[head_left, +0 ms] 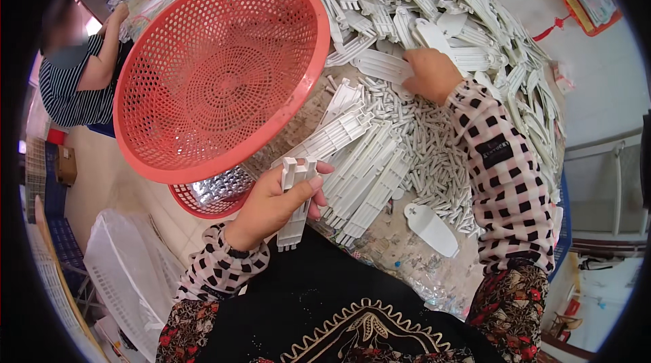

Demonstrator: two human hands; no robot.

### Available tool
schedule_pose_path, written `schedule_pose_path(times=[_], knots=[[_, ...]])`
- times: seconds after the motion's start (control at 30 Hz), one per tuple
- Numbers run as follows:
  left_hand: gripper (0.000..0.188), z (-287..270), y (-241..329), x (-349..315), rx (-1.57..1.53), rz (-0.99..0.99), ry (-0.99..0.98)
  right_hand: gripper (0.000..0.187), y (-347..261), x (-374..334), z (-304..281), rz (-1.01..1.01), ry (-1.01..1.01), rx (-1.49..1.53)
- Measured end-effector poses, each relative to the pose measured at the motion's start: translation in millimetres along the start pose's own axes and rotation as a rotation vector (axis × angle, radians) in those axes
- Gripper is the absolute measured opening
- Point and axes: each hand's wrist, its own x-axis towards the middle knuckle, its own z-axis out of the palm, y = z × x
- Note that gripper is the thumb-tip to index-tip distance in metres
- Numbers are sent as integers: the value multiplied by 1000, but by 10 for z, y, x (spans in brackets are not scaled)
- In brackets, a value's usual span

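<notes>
My left hand (266, 201) is closed round a long white ribbed plastic part (292, 228), with its forked end standing up by my thumb. At the near edge of the big pile, my right hand (432, 75) grips the end of a flat, elongated white plastic piece (381, 66); its fingertips are partly hidden. Between my hands lies a row of long white slotted parts (363, 173). Beside them spreads a heap of small white pegs (434, 153). One rounded white paddle-shaped piece (432, 229) rests alone on the table closer to me.
A large red perforated basket (224, 78) tilts at the left, above a smaller red basket (224, 210) holding shiny silver material. White plastic parts (488, 37) are piled high across the back and right. Another person (78, 81) in a striped top is at the far left.
</notes>
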Motion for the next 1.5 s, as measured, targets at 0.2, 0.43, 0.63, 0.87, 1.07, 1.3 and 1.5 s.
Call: schedule_pose_path(times=[0.2, 0.43, 0.63, 0.87, 1.07, 1.3, 1.5], knots=[[31, -78, -30, -78, -11, 2, 12, 29, -2, -258, -144, 161, 34, 363], [33, 13, -39, -55, 4, -3, 0, 40, -6, -93, 146, 566, 362, -129], [31, -2, -51, -86, 6, -2, -11, 54, -34, -58, 50, 608, 274, -38], [31, 88, -49, -130, 20, -12, -2, 37, 126, -275, -26, 521, 151, -33], [33, 186, -109, -176, 91, -23, -12, 34, 281, -832, -90, 506, 253, -280], [33, 357, -167, -182, 86, -25, -57, 44, 361, -1107, -56, 444, 348, -389], [36, 703, 280, 113, 21, -122, -136, 32, 526, -1010, -20, 511, 248, -337]])
